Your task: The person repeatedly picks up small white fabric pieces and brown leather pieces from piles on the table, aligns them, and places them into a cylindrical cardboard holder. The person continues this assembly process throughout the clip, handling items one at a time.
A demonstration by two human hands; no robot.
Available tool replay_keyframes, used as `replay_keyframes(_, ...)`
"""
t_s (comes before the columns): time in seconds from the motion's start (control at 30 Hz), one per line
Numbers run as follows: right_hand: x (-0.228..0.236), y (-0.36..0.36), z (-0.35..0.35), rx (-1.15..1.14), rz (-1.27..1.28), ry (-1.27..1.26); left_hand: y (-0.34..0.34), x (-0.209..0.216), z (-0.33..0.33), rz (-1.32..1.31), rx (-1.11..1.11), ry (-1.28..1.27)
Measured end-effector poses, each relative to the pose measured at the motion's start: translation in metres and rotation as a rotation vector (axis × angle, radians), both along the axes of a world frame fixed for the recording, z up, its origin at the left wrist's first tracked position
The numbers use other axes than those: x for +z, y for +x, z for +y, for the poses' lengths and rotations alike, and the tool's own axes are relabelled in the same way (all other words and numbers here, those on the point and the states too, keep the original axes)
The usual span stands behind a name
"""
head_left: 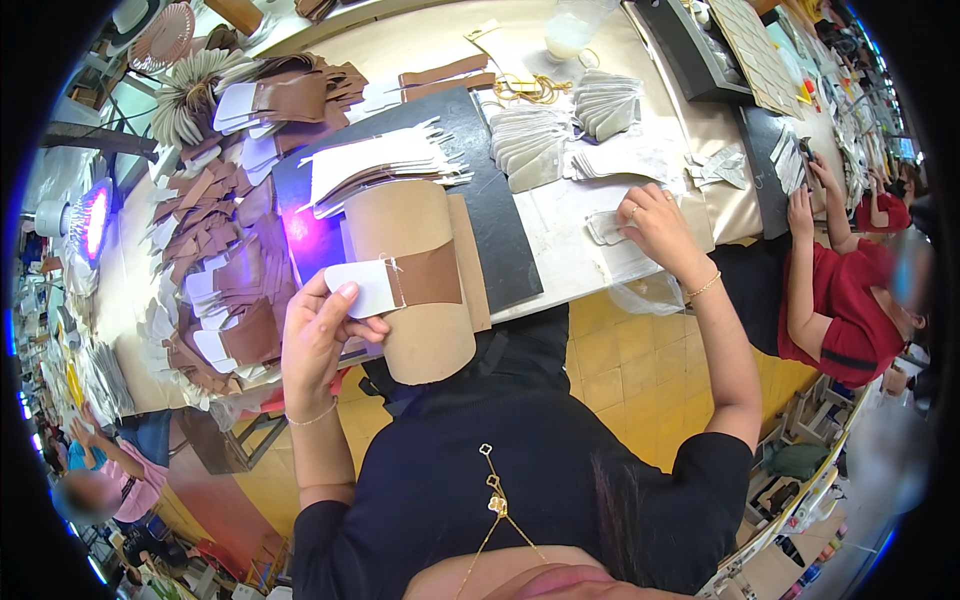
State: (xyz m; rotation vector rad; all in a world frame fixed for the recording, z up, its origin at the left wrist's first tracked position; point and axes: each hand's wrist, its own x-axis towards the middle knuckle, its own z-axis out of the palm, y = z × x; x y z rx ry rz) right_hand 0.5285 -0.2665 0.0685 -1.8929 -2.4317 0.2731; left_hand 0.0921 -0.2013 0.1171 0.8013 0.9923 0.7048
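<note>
My left hand (325,325) pinches the white end of a brown-and-white leather piece (430,277), thumb on top and fingers beneath. The piece lies across a curved tan form (432,345), which juts past the table's near edge. A whitish ragged line, perhaps thread or glue, marks the join between its white and brown parts. To the right, my right hand (660,232) reaches down with bent fingers closed at some small pale grey pieces (604,228). Its fingertips touch those pieces; the exact grip is partly hidden.
A black board (505,235) bears a stack of white pieces (385,160). Brown leather pieces (215,215) pile up at left, near a glowing lamp (92,222). Fanned grey pieces (527,147) and a plastic cup (577,28) lie farther back. A co-worker in red (840,300) works at right.
</note>
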Motion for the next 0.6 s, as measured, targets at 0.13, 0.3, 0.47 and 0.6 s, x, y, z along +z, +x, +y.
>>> replay_keyframes(0.13,0.013,-0.002,0.008,0.059,-0.119,-0.175,0.0,0.0,-0.001,0.024,-0.004,0.004)
replay_keyframes(0.3,0.048,-0.012,0.025,0.022,-0.178,-0.54,0.0,-0.001,-0.001,-0.021,0.014,-0.038)
replay_keyframes(0.47,0.087,-0.077,0.053,-0.039,0.504,-0.529,-0.004,-0.003,-0.001,-0.001,-0.027,-0.06)
replay_keyframes(0.6,0.102,-0.154,0.061,0.024,0.882,-0.45,-0.005,-0.001,-0.002,-0.03,-0.034,-0.053)
